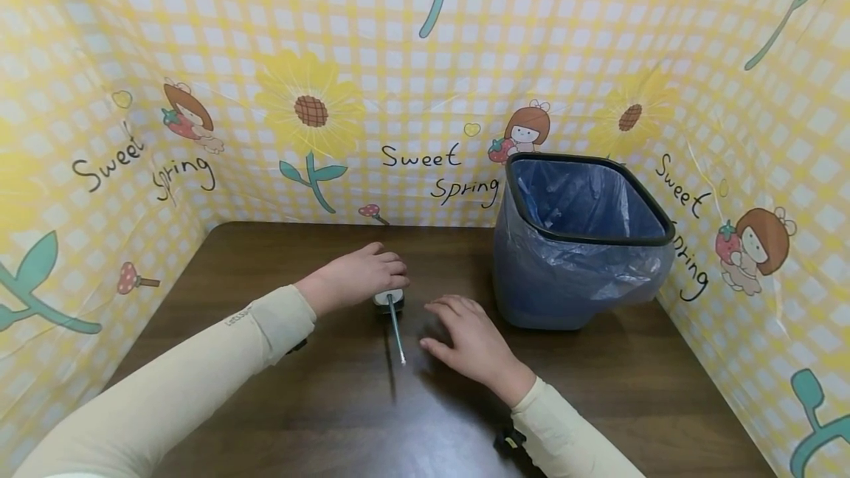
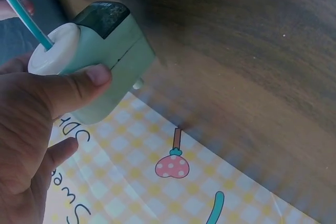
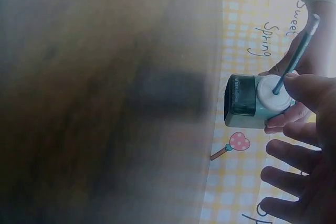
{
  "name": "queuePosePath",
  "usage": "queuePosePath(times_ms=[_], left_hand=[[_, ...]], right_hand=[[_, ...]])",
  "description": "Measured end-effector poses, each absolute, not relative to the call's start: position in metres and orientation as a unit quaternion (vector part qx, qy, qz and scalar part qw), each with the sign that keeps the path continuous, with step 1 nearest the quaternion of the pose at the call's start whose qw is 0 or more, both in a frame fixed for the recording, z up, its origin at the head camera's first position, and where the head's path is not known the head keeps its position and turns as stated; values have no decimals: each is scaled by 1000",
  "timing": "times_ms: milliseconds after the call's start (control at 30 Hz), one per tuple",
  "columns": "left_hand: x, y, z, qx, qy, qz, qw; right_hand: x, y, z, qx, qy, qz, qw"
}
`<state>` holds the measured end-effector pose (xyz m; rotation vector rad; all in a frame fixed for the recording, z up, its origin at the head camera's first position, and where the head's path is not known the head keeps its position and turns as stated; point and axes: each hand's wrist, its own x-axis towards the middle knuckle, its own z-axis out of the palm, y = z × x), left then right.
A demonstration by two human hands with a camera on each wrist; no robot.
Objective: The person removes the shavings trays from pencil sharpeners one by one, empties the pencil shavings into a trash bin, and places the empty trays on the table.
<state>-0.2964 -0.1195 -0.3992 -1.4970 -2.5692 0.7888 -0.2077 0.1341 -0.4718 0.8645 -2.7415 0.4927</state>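
Over table (image 1: 299, 389), left hand (image 1: 357, 279) gripping white-faced mint sharpener (image 2: 107, 51), pencil (image 1: 396, 330) inserted, right hand (image 1: 470, 338) spread

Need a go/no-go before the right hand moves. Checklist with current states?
1. Left hand gripping the sharpener: ok.
2. Pencil seated in the white inlet: ok, one end is in.
3. Right hand free: ok, holds nothing.
4. Right hand on the pencil: not ok, a gap shows in the head view.
5. Inserted end sharp: cannot tell, hidden.
6. Bin upright: ok.
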Motion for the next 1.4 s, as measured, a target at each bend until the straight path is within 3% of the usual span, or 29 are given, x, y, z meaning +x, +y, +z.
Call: queuePosePath(times_ms=[600, 1167, 1400], left_hand=[[-288, -126, -382, -466, -862, 198, 21], [-281, -124, -364, -428, -894, 121, -54], [-276, -125, -356, -430, -893, 119, -54]], right_hand=[[-207, 131, -472, 297, -931, 175, 121], [-207, 127, -470, 298, -926, 197, 124], [-208, 127, -469, 305, -923, 193, 132]])
